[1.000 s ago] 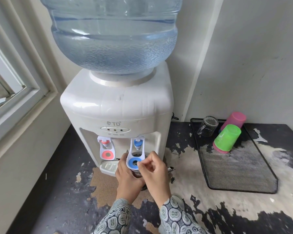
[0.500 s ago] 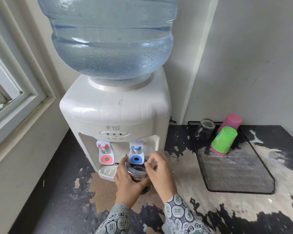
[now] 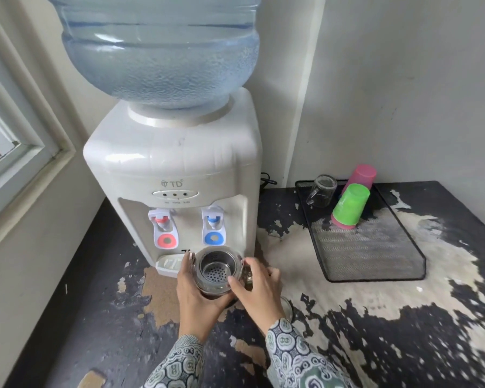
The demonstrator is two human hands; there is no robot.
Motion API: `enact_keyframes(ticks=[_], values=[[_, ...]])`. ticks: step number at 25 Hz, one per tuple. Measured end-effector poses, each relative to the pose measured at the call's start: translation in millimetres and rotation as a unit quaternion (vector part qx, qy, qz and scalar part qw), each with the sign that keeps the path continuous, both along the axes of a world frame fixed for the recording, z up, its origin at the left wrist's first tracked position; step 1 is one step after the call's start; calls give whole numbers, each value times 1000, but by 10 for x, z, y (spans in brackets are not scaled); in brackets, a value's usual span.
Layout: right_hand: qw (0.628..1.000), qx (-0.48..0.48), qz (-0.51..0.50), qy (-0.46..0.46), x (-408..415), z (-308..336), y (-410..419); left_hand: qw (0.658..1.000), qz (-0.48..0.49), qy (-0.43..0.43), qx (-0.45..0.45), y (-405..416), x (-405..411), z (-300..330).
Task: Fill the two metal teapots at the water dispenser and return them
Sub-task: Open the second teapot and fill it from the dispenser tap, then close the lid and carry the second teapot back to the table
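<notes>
Peeling black paint covers your worn counter (image 3: 375,317), which runs into a pale wall corner, with a window frame (image 3: 25,152) at nine o'clock. At twelve o'clock stands the white water dispenser (image 3: 174,175), a big blue water bottle (image 3: 160,49) seated upside down on top of it. On its front you see a red tap (image 3: 164,232) and, to the right of it, a blue tap (image 3: 214,228), with a small drip tray (image 3: 170,261) below the red one. At two o'clock a black mesh tray (image 3: 375,256) lies on the counter; at its far end a clear glass mug (image 3: 321,190) sits upside down, and just beside that a green cup (image 3: 349,204) is nested over a pink cup (image 3: 361,176), both tilted. Between the dispenser and your body, just below the blue tap and clear of its spout, you hold the teapot (image 3: 214,268), lid off, so you look straight down onto the perforated metal strainer inside. Your left hand (image 3: 196,298) cups the pot's near left side, fingers curled round its wall. Your right hand (image 3: 259,289) wraps the right side, thumb laid on the rim and fingers bent round what looks like the handle, though that part is hidden. Patterned sleeves (image 3: 289,351) cover both wrists at six o'clock.
</notes>
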State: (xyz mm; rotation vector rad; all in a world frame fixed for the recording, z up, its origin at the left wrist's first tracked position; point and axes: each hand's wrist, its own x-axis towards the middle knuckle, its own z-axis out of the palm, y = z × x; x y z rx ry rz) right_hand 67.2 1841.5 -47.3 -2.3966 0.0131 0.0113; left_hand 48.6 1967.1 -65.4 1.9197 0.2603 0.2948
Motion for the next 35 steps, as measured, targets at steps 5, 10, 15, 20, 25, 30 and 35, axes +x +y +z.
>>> enact_keyframes(ticks=[5,10,15,20,25,30,35], values=[[999,39,1,11,-274,-81,-95,1000,14,-5,-26,-97,-340,-170],[999,18,29,2,-444,-251,-100,1000,17,-2,-18,-98,-548,-343],[999,9,37,-34,-331,-270,-220,999,0,29,-18,-20,-602,-370],[999,-30,-18,-9,-207,-533,-663,999,-21,48,-5,26,-618,-414],[1000,0,-6,7,-194,-683,-709,999,-24,47,10,34,-632,-402],[997,-75,11,13,-325,-840,-711,999,-19,39,18,36,-623,-409],[999,-4,-42,2,-118,-666,-781,998,-22,51,13,44,-629,-413]])
